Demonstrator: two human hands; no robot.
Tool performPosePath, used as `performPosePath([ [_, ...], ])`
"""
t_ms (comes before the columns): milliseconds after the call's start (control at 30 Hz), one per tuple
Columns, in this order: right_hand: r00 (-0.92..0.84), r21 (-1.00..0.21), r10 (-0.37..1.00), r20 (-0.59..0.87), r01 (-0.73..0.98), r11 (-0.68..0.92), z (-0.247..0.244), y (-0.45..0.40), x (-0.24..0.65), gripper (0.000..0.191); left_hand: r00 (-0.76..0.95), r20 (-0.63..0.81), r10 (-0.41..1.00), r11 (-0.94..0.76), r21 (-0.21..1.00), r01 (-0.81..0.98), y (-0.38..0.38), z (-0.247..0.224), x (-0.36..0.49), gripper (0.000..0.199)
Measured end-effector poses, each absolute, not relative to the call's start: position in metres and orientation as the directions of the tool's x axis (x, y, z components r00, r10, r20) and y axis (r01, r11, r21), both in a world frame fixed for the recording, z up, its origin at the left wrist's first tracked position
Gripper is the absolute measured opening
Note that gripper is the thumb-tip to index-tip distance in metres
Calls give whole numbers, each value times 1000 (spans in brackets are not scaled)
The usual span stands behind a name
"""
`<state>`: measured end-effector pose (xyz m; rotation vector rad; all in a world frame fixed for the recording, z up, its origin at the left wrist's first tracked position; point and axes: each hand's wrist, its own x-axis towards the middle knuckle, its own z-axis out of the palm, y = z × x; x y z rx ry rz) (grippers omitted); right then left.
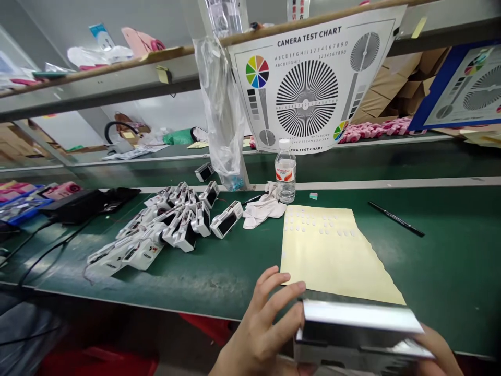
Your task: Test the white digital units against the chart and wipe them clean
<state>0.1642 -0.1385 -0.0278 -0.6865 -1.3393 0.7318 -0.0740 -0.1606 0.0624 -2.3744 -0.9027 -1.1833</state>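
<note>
Item held: one white-and-silver compact camera [358, 326], boxy, seen close up, its long axis running crosswise before me, left to right. My left hand [256, 334] closes on its left end, fingers [289, 290] wrapped around the body. My right hand [440, 355] sits at the far end, low and mostly hidden behind it; I cannot tell how tightly it closes. Of the two, my left hand lies nearer the landmark.

Landmark: yellow sticker sheet [332, 250], dotted with small round stickers. The held camera sits just at its near edge.

Left of the sheet: pile of white cameras [164, 232].
Beyond its left corner: white cloth gloves [264, 209], plastic water bottle [285, 172].
Right of the sheet: black marker pen [397, 218].
Under the sheet: green bench mat [450, 261].
</note>
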Motion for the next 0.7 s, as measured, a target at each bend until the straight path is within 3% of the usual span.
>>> performPosePath([
  [67, -106, -855, 849, 518, -50, 516, -4, -139, 165, 32, 443, 792, 421, -729, 5, 684, -161, 62, -76, 65],
  [167, -303, -961, 913, 273, -36, 275, 21, -140, 169, 42, 381, 796, 469, -687, 58, 724, -162, 59, -78, 79],
  [267, -318, -985, 933, 170, -15, 174, 29, -144, 170, 50, 356, 798, 486, -699, 110, 707, -161, 58, -77, 79],
  [433, -263, -986, 951, 164, -28, 163, 33, -147, 169, 60, 317, 784, 534, -717, 221, 661, -161, 60, -76, 87],
  [533, -297, -991, 948, 112, -103, 85, 36, -147, 168, 60, 308, 786, 536, -710, 222, 669, -162, 62, -76, 92],
  [700, -313, -918, 946, -87, -344, -199, 46, -158, 158, 67, 298, 791, 535, -722, 244, 648, -167, 62, -78, 91],
])
